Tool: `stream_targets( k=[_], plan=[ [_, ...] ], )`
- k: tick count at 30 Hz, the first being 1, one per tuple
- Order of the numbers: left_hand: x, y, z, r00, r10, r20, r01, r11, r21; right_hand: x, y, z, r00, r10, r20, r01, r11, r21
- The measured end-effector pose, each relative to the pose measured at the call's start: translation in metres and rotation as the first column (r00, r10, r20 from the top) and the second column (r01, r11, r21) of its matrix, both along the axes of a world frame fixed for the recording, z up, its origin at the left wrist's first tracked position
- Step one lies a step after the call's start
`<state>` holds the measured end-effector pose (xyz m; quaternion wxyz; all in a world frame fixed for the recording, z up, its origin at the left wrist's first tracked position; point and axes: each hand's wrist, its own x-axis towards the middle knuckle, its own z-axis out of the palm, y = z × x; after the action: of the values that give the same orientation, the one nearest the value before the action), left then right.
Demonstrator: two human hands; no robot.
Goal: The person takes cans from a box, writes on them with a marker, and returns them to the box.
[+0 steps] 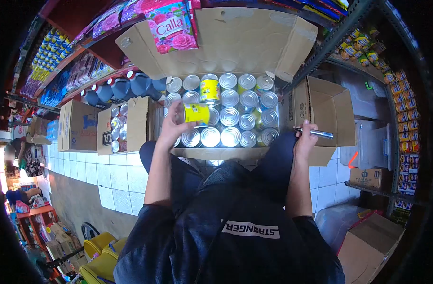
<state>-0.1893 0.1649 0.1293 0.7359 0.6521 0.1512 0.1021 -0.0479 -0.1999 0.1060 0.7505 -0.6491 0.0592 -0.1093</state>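
Open carton point(221, 154), directly before the seated person: far flap point(235, 45) raised, contents in plain view. Inside, tin cans point(229, 117), most upright in close rows, silver lids up.

Yellow can point(196, 114), one: over the left part of the rows, tilted on its side, label upward, not seated upright among the others. Left hand point(170, 130): clamped on this can, thumb at the near side, fingers at the far side.

Second yellow-labelled can point(210, 92), one: in the far rows, label exposed, seemingly higher than its neighbours.

Marker point(323, 134), one: in the right hand point(304, 144), fingers closed round it, beside the carton's right side and apart from the cans. Cap on or off: cannot be told.

Condition: carton opened, rows largely in order, one can out of line in the hand. Writing on lids: too small to tell.

Pink packet point(174, 28), one: against the far flap.
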Motion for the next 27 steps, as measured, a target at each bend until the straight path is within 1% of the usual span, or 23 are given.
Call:
stream_targets(
  k=[1, 2, 4, 6, 7, 11, 14, 15, 16, 18, 19, 20, 22, 23, 24, 26, 27],
  plan=[
    [-0.003, -0.009, 0.006, 0.998, -0.021, 0.058, 0.025, 0.998, -0.061, 0.002, 0.002, 0.000, 1.000, 0.006, 0.010, -0.006, 1.000, 0.000],
    [-0.006, -0.020, 0.014, 0.996, -0.065, 0.063, 0.074, 0.985, -0.153, 0.002, 0.005, -0.001, 1.000, 0.007, 0.020, -0.007, 1.000, 0.000],
    [-0.006, -0.040, 0.013, 0.992, -0.108, 0.069, 0.124, 0.943, -0.310, 0.002, 0.008, 0.000, 1.000, -0.009, 0.004, 0.009, 0.999, -0.042],
    [-0.001, -0.060, 0.015, 0.975, -0.208, 0.079, 0.222, 0.878, -0.424, -0.001, 0.005, 0.001, 1.000, -0.020, 0.003, 0.020, 0.997, -0.079],
    [0.003, -0.069, 0.013, 0.965, -0.236, 0.111, 0.261, 0.852, -0.455, -0.003, 0.004, 0.000, 1.000, -0.017, 0.009, 0.018, 0.996, -0.088],
    [0.015, -0.095, 0.010, 0.943, -0.308, 0.125, 0.332, 0.865, -0.375, -0.008, -0.006, 0.000, 0.999, -0.032, 0.026, 0.034, 0.992, -0.119],
    [0.018, -0.098, -0.016, 0.978, -0.187, 0.095, 0.207, 0.927, -0.313, -0.010, -0.013, -0.003, 0.999, -0.047, 0.027, 0.050, 0.991, -0.123],
    [0.016, -0.096, -0.020, 0.991, -0.119, 0.059, 0.130, 0.964, -0.232, -0.010, -0.016, -0.005, 0.998, -0.050, 0.027, 0.053, 0.991, -0.122],
    [0.013, -0.091, -0.025, 0.996, -0.091, 0.007, 0.087, 0.918, -0.388, -0.009, -0.018, -0.009, 0.998, -0.049, 0.029, 0.052, 0.992, -0.113],
    [0.009, -0.078, -0.041, 0.993, -0.051, -0.103, -0.029, 0.755, -0.655, -0.004, -0.021, -0.019, 0.999, -0.039, 0.033, 0.042, 0.995, -0.090],
    [0.006, -0.073, -0.057, 0.989, -0.038, -0.140, -0.077, 0.683, -0.726, -0.003, -0.021, -0.019, 0.998, -0.060, -0.006, 0.058, 0.985, -0.163],
    [0.001, -0.068, -0.072, 0.987, -0.036, -0.155, -0.094, 0.654, -0.750, 0.000, -0.022, -0.021, 0.998, -0.064, -0.002, 0.063, 0.982, -0.177],
    [-0.008, -0.063, -0.082, 0.982, -0.030, -0.184, -0.132, 0.588, -0.798, 0.007, -0.024, -0.023, 0.998, -0.067, 0.006, 0.067, 0.975, -0.210],
    [-0.011, -0.060, -0.087, 0.987, -0.072, -0.145, -0.071, 0.615, -0.786, 0.010, -0.025, -0.024, 0.998, -0.063, 0.006, 0.063, 0.977, -0.204],
    [-0.011, -0.063, -0.088, 0.990, -0.065, -0.123, -0.059, 0.604, -0.795, 0.013, -0.022, -0.023, 0.999, -0.050, -0.002, 0.049, 0.978, -0.204],
    [-0.009, -0.064, -0.091, 0.987, -0.046, -0.156, -0.092, 0.633, -0.769, 0.015, -0.020, -0.019, 0.999, -0.031, -0.025, 0.025, 0.978, -0.209],
    [-0.008, -0.064, -0.087, 0.980, -0.075, -0.185, -0.086, 0.675, -0.733, 0.017, -0.019, -0.020, 1.000, -0.005, -0.017, 0.002, 0.977, -0.214]
  ],
)
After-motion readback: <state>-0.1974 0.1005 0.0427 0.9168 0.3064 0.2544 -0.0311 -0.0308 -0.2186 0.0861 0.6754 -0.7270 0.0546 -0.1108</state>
